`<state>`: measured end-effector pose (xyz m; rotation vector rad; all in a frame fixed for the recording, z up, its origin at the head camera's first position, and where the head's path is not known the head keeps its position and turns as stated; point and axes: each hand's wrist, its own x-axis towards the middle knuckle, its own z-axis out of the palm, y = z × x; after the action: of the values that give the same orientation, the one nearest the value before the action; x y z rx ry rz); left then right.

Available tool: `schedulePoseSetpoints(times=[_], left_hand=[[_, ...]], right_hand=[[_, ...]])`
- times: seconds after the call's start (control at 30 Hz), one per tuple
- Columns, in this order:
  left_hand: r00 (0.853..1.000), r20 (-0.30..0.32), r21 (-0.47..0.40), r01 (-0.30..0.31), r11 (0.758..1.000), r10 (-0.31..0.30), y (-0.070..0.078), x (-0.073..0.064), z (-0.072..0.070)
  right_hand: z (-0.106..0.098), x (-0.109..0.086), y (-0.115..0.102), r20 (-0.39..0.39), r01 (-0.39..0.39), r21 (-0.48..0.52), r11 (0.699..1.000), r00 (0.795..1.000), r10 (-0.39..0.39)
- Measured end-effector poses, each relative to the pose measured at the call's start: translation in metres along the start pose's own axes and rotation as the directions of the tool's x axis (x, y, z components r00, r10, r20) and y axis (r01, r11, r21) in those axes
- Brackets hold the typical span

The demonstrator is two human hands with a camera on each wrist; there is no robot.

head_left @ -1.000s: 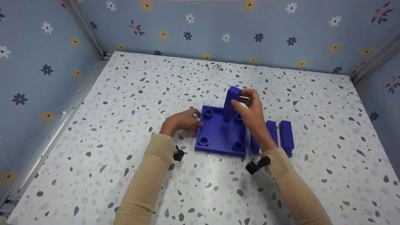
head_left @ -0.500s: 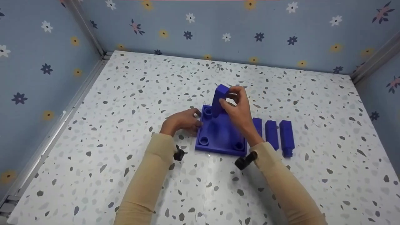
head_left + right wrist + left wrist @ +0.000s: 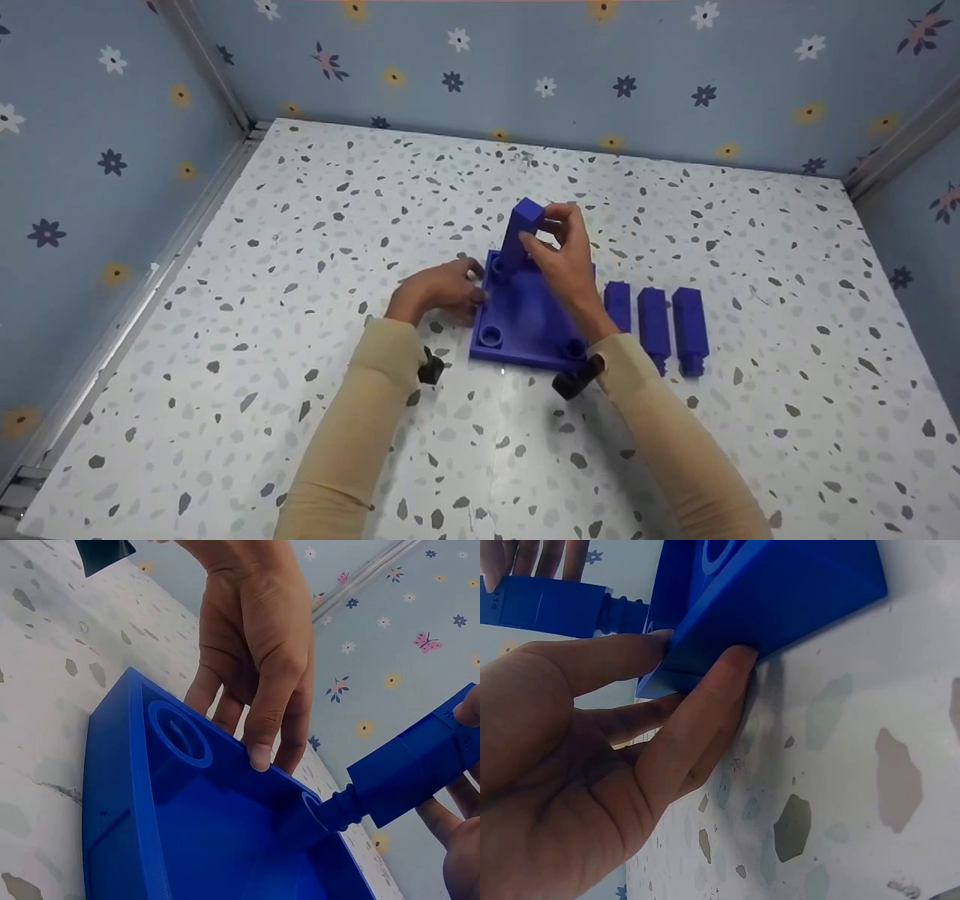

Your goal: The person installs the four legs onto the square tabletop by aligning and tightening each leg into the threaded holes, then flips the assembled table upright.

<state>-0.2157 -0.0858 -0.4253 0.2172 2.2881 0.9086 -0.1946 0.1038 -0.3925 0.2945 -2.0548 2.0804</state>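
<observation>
A blue square tray-like base point(image 3: 525, 341) lies hollow side up, with a round socket near each corner. My left hand point(image 3: 442, 289) grips its left wall, thumb over the rim point(image 3: 225, 746) and fingers along the outside. My right hand point(image 3: 568, 259) pinches a blue square leg point(image 3: 517, 236) near its top, over the far left socket. The threaded end point(image 3: 345, 808) of the leg sits right at the mouth of that socket point(image 3: 304, 821) and leans slightly in the right wrist view. In the left wrist view, ridges point(image 3: 624, 613) show above the wall.
Right of the base, three more blue legs point(image 3: 618, 304), point(image 3: 655, 321), point(image 3: 690, 330) lie side by side on the speckled white table point(image 3: 360, 195). Flower-patterned panels point(image 3: 525, 45) enclose the back and sides. Dark wrist straps point(image 3: 577, 377) stick out from both cuffs.
My right hand has carried the leg leftward across the base, from near the far right socket to the far left one. My left hand stays on the left wall.
</observation>
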Motion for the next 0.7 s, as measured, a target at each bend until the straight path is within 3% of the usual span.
schedulePoseSetpoints(times=[0.17, 0.37, 0.7], left_hand=[[1.000, -0.007, -0.012, -0.016, 1.000, 0.016, 0.001, -0.001, 0.000], [1.000, -0.001, -0.040, -0.031, 0.999, 0.031, 0.001, 0.000, 0.001], [1.000, -0.003, -0.037, -0.019, 0.999, 0.019, 0.001, -0.001, 0.000]], right_hand=[[0.005, 0.001, 0.003, -0.010, 0.005, 0.014, 1.000, 1.000, -0.005], [0.007, 0.008, 0.027, -0.010, -0.004, 0.043, 0.999, 1.000, 0.004], [0.008, 0.009, 0.040, -0.009, 0.018, -0.015, 1.000, 1.000, -0.018]])
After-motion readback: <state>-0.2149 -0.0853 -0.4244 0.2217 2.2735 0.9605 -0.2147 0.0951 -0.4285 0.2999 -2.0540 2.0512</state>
